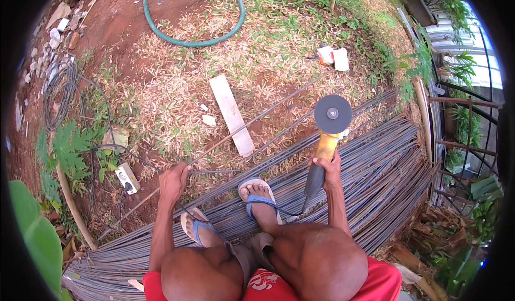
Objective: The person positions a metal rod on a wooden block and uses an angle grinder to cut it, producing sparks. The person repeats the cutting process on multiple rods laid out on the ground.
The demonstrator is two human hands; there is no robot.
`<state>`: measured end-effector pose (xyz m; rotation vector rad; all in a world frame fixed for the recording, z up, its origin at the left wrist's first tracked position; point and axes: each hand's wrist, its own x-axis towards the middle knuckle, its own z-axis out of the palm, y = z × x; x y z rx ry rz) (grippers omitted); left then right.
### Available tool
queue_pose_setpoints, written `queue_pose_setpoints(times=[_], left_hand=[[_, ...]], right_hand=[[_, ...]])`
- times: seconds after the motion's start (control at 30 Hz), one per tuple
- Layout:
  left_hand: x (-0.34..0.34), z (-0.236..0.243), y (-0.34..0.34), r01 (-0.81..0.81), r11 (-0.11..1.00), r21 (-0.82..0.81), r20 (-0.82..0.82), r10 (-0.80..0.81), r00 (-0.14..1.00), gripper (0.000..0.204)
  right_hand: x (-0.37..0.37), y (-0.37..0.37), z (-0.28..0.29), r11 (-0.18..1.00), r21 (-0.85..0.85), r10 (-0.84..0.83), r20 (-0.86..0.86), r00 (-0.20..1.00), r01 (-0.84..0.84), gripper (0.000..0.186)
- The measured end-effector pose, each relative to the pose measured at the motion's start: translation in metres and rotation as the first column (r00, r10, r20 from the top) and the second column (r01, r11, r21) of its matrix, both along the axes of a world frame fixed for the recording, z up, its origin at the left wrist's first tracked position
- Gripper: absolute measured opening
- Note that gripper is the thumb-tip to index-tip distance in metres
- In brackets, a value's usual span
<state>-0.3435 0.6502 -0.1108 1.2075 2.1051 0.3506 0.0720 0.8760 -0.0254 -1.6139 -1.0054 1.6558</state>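
My right hand (pixel 330 171) is wrapped round the yellow and black body of an angle grinder (pixel 325 146). Its dark cutting disc (pixel 324 113) points away from me, above the pile's far edge and apart from the rod on the left. A thin steel rod (pixel 273 105) slants from the lower left to the upper right, crossing over a wooden plank (pixel 232 113). My left hand (pixel 174 182) is closed on this rod near its lower part. Under my sandalled feet lies a wide pile of steel rods (pixel 370 177).
The grinder's black cord runs by my feet toward a white power strip (pixel 127 178) on the left. A coiled cable (pixel 60 97) lies beyond it, near rubble. A green hose (pixel 198 44) curves at the far side. A metal frame (pixel 466 124) stands right.
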Motion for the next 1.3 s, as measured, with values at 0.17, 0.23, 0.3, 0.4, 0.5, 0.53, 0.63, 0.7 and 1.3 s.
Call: queue_pose_setpoints(times=[0.17,0.23,0.3,0.4,0.5,0.53,0.63,0.7,1.3], left_hand=[[0.014,-0.013,0.015,0.079,0.994,0.069,0.055,-0.083,0.995,0.029],[0.021,-0.021,0.027,0.092,0.993,0.077,0.081,-0.098,0.992,0.028],[0.026,-0.029,0.039,0.113,0.993,0.046,0.110,-0.117,0.987,0.028],[0.041,-0.035,0.057,0.089,0.993,0.083,0.127,-0.099,0.987,0.030],[0.045,-0.036,0.063,0.102,0.993,0.055,0.104,-0.107,0.989,0.033],[0.046,-0.035,0.064,0.092,0.995,0.044,0.112,-0.096,0.989,0.033],[0.047,-0.035,0.066,0.066,0.997,0.037,0.128,-0.070,0.989,0.033],[0.047,-0.038,0.065,0.059,0.996,0.069,0.130,-0.068,0.989,0.033],[0.049,-0.044,0.061,0.036,0.993,0.109,0.098,-0.047,0.994,0.033]], right_hand=[[0.001,0.002,-0.001,0.998,-0.004,0.066,0.027,0.997,-0.066,0.057],[-0.002,0.003,-0.004,0.994,0.000,0.113,0.045,0.993,-0.113,0.058],[-0.007,0.007,-0.004,0.981,-0.021,0.196,0.071,0.978,-0.195,0.066],[-0.016,0.013,-0.010,0.943,0.021,0.324,0.178,0.929,-0.333,0.070],[-0.021,0.024,-0.018,0.851,0.074,0.467,0.346,0.814,-0.520,0.070],[-0.025,0.025,-0.023,0.816,0.102,0.480,0.431,0.764,-0.569,0.070],[-0.037,0.028,-0.027,0.746,-0.049,0.569,0.566,0.597,-0.664,0.070],[-0.045,0.028,-0.030,0.715,-0.061,0.585,0.598,0.547,-0.697,0.070],[-0.066,0.020,-0.038,0.662,-0.158,0.644,0.621,0.448,-0.733,0.078]])
